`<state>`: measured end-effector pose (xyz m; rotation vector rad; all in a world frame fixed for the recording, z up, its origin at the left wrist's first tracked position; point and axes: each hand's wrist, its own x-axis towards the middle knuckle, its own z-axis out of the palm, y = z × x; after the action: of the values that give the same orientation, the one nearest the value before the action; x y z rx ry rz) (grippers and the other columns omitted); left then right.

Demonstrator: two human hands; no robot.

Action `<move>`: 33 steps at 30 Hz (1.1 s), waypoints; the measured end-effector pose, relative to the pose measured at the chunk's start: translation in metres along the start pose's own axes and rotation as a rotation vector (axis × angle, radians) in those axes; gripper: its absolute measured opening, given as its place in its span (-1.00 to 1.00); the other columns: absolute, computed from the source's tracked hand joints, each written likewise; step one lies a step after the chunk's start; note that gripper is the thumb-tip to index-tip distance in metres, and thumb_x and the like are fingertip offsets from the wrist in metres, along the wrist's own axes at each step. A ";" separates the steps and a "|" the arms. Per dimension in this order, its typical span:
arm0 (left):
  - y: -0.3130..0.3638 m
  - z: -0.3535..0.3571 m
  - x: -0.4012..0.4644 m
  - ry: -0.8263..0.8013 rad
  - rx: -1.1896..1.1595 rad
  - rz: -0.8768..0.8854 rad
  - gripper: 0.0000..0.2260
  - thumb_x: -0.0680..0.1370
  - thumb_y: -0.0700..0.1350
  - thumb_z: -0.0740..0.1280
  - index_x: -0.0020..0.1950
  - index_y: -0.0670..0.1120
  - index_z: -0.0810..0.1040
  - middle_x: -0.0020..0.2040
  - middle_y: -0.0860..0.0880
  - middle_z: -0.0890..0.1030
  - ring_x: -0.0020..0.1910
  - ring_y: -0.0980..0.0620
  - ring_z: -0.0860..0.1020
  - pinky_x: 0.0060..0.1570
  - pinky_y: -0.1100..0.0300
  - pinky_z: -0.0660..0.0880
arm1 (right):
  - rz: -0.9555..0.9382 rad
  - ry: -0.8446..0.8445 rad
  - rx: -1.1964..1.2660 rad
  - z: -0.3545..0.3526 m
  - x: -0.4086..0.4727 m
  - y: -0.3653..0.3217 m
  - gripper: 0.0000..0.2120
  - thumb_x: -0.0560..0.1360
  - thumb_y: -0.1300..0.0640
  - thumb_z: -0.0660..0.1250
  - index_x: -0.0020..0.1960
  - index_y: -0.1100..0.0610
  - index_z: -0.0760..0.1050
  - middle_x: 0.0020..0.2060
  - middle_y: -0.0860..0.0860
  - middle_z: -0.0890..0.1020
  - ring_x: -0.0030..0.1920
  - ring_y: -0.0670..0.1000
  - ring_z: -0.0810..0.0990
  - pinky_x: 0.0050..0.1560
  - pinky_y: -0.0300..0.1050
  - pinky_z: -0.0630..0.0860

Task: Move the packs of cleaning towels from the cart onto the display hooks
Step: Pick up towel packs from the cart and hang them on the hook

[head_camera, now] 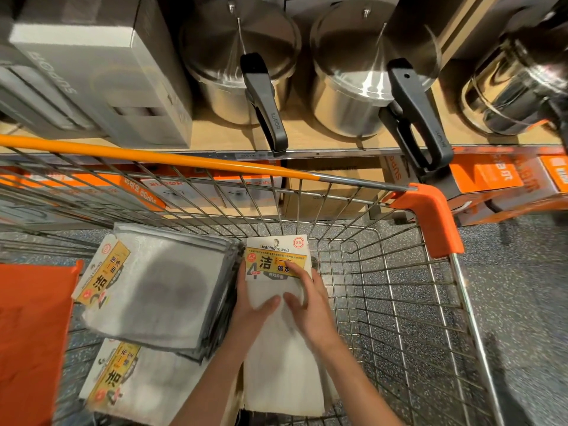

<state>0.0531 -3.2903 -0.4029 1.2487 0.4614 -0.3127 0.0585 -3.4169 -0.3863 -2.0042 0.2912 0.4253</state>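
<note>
Head view, looking down into a wire cart (399, 302): both hands meet at the picture's centre on a stack of white towel packs (276, 348) standing at about 6 o'clock in the basket. To lift it cleanly, the whole stack should be gathered at its card header so the hanging hole stays free. The left hand (252, 305) curls round the stack's left edge, thumb lying across the front. The right hand (307, 302) lies over the front, fingers bent, fingertips on the yellow label (267, 262). More grey packs (159, 287) lie at 9 o'clock. Steel pots (233, 56) fill the shelf at 12 o'clock; no hooks show.
</note>
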 end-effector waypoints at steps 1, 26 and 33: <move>0.000 -0.001 -0.001 -0.005 -0.001 -0.009 -0.26 0.40 -0.51 0.32 0.39 0.09 0.21 0.25 -0.01 0.51 0.12 0.13 0.59 -0.05 0.26 0.56 | -0.002 0.013 -0.003 0.001 0.000 0.000 -0.48 0.48 0.26 0.35 0.32 -0.19 0.39 0.33 -0.04 0.36 0.36 0.01 0.32 0.39 0.05 0.30; 0.011 -0.002 -0.025 0.046 0.001 -0.020 -0.23 0.41 -0.47 0.37 0.45 0.09 0.18 0.10 0.24 0.62 0.07 0.26 0.59 -0.14 0.38 0.53 | 0.018 -0.016 0.061 -0.009 -0.008 -0.027 -0.42 0.37 0.30 0.46 0.00 -0.38 0.40 0.35 -0.02 0.32 0.38 0.05 0.31 0.38 0.06 0.30; 0.024 0.002 -0.040 0.078 -0.028 -0.032 -0.18 0.42 -0.47 0.37 0.53 0.04 0.13 0.19 0.09 0.61 0.11 0.16 0.60 -0.10 0.30 0.55 | -0.052 0.003 0.070 -0.012 -0.020 -0.042 -0.42 0.36 0.41 0.43 0.05 -0.25 0.42 0.23 -0.04 0.33 0.32 0.01 0.36 0.29 -0.31 0.24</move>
<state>0.0297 -3.2864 -0.3627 1.2309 0.5515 -0.2839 0.0588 -3.4088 -0.3392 -1.9397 0.2519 0.3737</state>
